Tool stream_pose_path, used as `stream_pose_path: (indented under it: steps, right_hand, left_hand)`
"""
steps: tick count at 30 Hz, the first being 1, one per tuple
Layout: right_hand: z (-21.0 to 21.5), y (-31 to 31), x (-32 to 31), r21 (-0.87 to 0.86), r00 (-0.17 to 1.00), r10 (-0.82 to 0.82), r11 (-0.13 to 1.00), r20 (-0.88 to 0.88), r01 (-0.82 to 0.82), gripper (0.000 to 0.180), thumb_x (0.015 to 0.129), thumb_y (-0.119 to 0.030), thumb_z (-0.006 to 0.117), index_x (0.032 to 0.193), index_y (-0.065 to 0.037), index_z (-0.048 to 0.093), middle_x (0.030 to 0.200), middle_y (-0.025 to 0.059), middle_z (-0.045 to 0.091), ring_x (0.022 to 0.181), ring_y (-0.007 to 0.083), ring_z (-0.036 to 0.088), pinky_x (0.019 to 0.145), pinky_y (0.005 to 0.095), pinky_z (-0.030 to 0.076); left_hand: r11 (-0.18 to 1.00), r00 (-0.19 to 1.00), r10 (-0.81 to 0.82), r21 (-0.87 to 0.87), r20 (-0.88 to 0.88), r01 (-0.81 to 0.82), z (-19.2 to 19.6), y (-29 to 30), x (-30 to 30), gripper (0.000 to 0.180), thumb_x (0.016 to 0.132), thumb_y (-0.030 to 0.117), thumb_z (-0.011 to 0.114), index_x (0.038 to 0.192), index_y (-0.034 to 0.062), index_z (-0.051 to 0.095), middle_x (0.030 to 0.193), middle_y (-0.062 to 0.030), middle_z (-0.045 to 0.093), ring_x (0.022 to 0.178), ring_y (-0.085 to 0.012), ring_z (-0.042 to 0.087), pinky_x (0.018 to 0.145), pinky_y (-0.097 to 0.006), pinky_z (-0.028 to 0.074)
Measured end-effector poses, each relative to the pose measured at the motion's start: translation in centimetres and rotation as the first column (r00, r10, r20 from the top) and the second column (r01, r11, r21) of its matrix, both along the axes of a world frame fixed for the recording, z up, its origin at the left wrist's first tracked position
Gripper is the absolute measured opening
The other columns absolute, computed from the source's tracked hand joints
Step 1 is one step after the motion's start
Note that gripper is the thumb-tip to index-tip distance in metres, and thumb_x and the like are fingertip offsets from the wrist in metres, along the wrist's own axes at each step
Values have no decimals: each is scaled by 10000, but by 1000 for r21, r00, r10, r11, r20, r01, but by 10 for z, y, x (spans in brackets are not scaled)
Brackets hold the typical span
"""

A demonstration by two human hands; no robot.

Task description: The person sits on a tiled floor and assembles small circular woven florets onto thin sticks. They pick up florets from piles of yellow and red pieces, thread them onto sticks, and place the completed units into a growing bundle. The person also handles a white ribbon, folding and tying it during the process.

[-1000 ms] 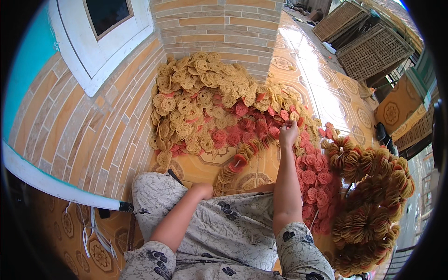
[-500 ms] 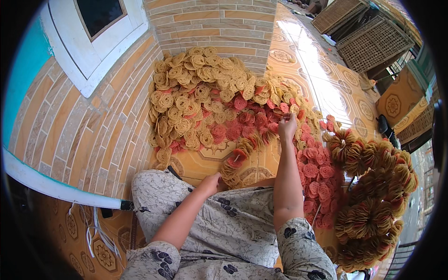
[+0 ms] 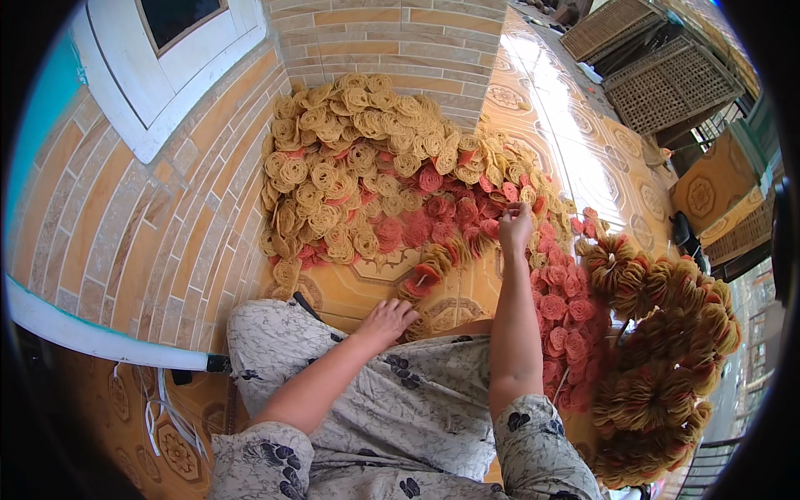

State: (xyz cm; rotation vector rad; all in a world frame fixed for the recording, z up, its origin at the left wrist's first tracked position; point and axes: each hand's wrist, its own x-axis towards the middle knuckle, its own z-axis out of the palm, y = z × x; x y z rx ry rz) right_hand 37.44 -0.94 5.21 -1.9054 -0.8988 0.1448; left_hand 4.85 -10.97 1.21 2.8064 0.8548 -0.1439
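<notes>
At the rosette garland's (image 3: pixel 433 263) near end, I see left fingers (image 3: pixel 400 312) slightly spread; right fingers (image 3: pixel 517 216) pinch narrowly (contents unclear).

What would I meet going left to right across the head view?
White panel with a dark pane, left hand, right hand, patch of coral rosettes, coiled garland of tan and red rosettes.

From here I see a white door (image 3: pixel 167 92) with a dark pane (image 3: pixel 179 18), a brick-patterned wall (image 3: pixel 375 58), and woven panels (image 3: pixel 673 85) beside sunlit, patterned floor tiles (image 3: pixel 621 142)
</notes>
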Motion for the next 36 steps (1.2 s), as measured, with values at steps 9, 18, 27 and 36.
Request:
stream_pose_path:
  steps: [9,18,27,36]
  right_hand:
    - [8,1,-6,-51,1000,1,999,-31,-2,74,864,-25,566,938,-19,569,803,120,610,690,224,571,641,351,457]
    - [10,3,-9,-86,1000,-16,996,-15,15,86,870,-42,584,954,-25,576,813,128,622,703,239,587,660,355,467]
    - [-1,5,-4,-26,1000,11,1000,4,-11,97,861,-48,593,952,-22,573,784,129,614,693,262,596,655,369,467]
    - [-1,2,-7,9,1000,3,1000,-19,-3,110,842,-36,598,946,-28,565,767,136,608,688,278,600,666,371,472]
  left_hand:
    - [928,932,-362,95,-7,361,3,37,11,383,886,233,560,1254,337,575,1454,-22,390,1346,-265,349,1144,-489,223]
    - [998,989,38,33,144,-44,13,83,-17,445,768,149,723,1190,249,624,1436,-18,415,1380,-277,303,1172,-514,140]
    - [690,722,692,-279,-17,-668,3,22,-15,151,713,244,779,835,193,707,955,-2,639,993,-248,577,838,-465,416]
    - [270,177,935,-294,308,-917,-47,15,33,323,682,398,801,874,167,680,1017,-18,615,1034,-254,555,899,-519,388]
